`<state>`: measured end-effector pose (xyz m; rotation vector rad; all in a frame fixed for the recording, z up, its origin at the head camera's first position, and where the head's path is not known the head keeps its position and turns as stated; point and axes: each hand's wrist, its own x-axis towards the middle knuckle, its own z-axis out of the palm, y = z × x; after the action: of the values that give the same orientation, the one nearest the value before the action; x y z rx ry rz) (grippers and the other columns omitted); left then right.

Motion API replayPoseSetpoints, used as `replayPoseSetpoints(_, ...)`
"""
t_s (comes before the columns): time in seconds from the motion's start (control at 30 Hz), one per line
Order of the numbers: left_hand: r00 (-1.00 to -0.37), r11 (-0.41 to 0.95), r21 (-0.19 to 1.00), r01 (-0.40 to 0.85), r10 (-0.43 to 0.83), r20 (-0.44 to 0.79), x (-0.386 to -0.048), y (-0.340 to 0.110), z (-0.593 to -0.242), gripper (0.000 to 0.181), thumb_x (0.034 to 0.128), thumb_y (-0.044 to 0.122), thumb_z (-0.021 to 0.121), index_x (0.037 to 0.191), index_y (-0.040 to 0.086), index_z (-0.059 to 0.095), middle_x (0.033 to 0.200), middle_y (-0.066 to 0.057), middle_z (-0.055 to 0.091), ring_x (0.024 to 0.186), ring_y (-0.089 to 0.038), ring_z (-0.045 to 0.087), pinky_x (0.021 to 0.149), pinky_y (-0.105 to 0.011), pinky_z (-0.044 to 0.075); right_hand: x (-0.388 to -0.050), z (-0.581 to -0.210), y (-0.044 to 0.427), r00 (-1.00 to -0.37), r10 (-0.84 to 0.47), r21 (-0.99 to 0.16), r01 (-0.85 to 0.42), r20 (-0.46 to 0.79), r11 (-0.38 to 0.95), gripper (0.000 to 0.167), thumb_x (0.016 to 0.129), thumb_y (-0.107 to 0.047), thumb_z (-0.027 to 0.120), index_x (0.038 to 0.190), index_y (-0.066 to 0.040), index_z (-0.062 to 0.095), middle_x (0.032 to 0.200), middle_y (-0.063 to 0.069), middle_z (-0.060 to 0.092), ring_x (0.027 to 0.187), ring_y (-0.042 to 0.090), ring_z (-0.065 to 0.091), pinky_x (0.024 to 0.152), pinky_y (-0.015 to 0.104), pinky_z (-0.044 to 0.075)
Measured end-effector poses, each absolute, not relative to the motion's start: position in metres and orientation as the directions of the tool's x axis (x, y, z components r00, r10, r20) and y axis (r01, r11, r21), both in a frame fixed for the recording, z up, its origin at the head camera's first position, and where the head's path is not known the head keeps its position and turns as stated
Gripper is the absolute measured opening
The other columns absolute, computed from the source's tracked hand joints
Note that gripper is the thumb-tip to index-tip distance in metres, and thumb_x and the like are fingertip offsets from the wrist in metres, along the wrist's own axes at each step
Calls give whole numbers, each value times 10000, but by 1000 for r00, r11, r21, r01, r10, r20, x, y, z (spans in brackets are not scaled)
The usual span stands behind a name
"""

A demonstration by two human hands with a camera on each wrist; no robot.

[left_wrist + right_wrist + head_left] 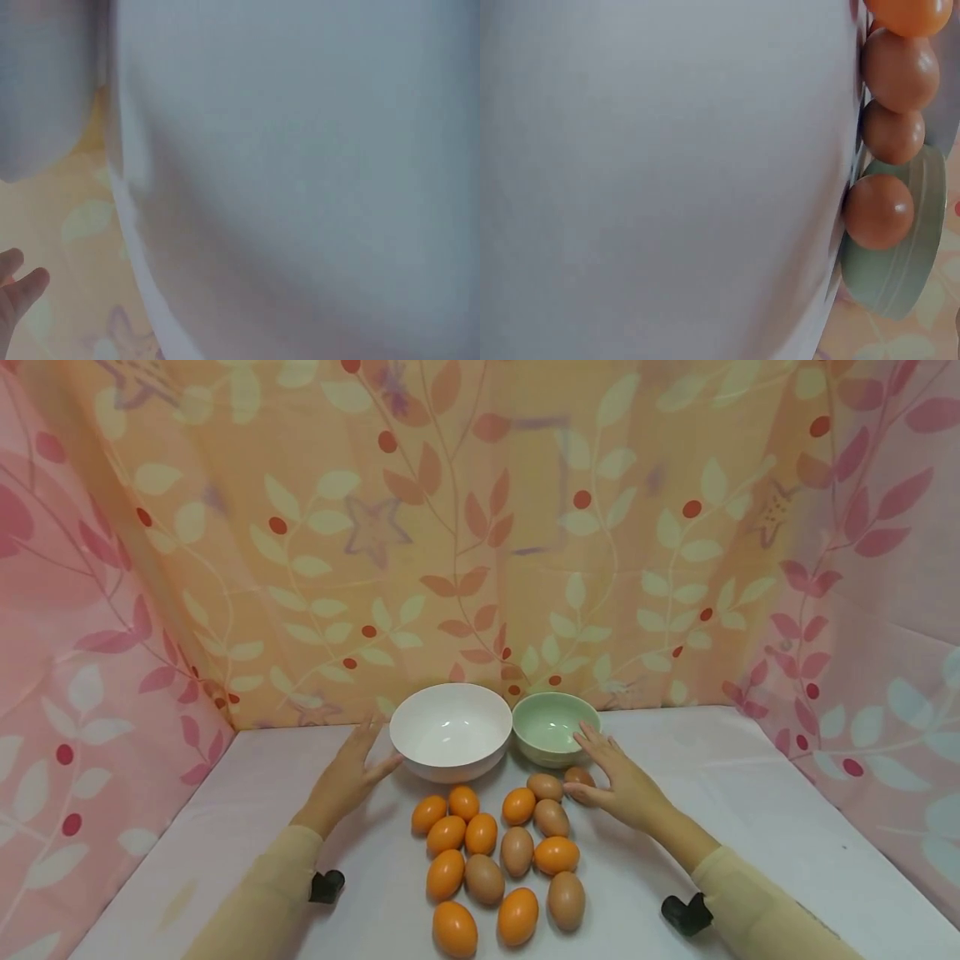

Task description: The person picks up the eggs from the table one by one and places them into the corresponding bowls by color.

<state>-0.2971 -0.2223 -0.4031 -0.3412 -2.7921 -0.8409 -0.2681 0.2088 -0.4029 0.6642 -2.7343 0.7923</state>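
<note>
A white bowl [450, 771] and a smaller green bowl [546, 758] stand side by side at the back of the table. My left hand [347, 782] is held with fingers spread at the white bowl's left side; whether the thumb touches it I cannot tell. In the left wrist view, its fingertips [28, 291] show at the lower left, below the bowl [45, 90]. My right hand [626, 783] has its fingers extended by the green bowl's right rim. Its thumb overlaps a brown egg [578, 781], contact unclear. That egg [879, 212] sits before the green bowl in the right wrist view.
Several orange eggs [446, 874] and brown eggs [517, 852] lie loosely grouped in front of the bowls. Beneath them is a white-covered table [360, 893]. A leaf-patterned curtain [450, 527] hangs close behind, with pink cloth [900, 610] at the sides.
</note>
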Motion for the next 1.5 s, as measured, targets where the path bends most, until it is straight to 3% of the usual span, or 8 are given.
replayPoseSetpoints(0.27, -990, 750, 648, 134, 79, 114, -294, -215, -400, 958, 940, 643, 519, 1610, 152, 41, 1672, -151, 104, 1508, -425, 204, 1226, -610, 189, -262, -405, 206, -917, -253, -630, -395, 307, 668, 923, 823, -428, 790, 1558, -117, 326, 1650, 126, 231, 1493, 438, 242, 1168, 655, 275)
replayPoseSetpoints(0.5, -999, 643, 765, 18, -10, 31, -295, -207, -401, 936, 915, 649, 555, 1612, 204, 117, 1614, -231, 272, 1453, -440, 339, 1157, -629, 335, -259, -406, 209, -954, -124, -756, -292, 272, 586, 868, 837, -340, 797, 1541, -89, 356, 1648, 109, 237, 1497, 405, 259, 1194, 622, 261)
replayPoseSetpoints(0.7, -999, 562, 827, -1, -33, 21, -295, -206, -409, 927, 912, 628, 584, 1601, 159, 176, 1659, -152, 197, 1475, -383, 327, 1144, -566, 392, -261, -407, 209, -981, -64, -882, -193, 183, 430, 840, 873, -298, 769, 1553, -86, 325, 1651, 82, 245, 1539, 322, 184, 1249, 536, 188)
replayPoseSetpoints(0.93, -998, 477, 879, -1, -53, 27, -292, -204, -408, 879, 926, 553, 619, 1584, 124, 225, 1653, -152, 214, 1470, -376, 339, 1056, -549, 491, -262, -409, 205, -987, 10, -940, -147, 157, 308, 773, 881, -230, 765, 1517, -28, 374, 1613, 126, 331, 1524, 293, 247, 1249, 424, 220)
replayPoseSetpoints(1.33, -999, 242, 970, -7, -32, 1, -297, -196, -410, 830, 967, 362, 640, 1595, 102, 164, 1663, -175, 157, 1466, -381, 346, 1099, -540, 457, -257, -405, 199, -988, 143, -976, -31, 63, 214, 682, 895, -220, 748, 1472, -17, 446, 1554, 163, 424, 1472, 296, 368, 1218, 421, 313)
replayPoseSetpoints(1.5, -999, 210, 978, -6, -33, 1, -298, -192, -411, 844, 968, 343, 644, 1596, 87, 143, 1669, -167, 139, 1454, -374, 371, 1089, -525, 465, -257, -406, 196, -985, 168, -980, -7, 41, 200, 673, 892, -201, 749, 1464, -5, 453, 1540, 179, 440, 1461, 315, 381, 1198, 413, 349)
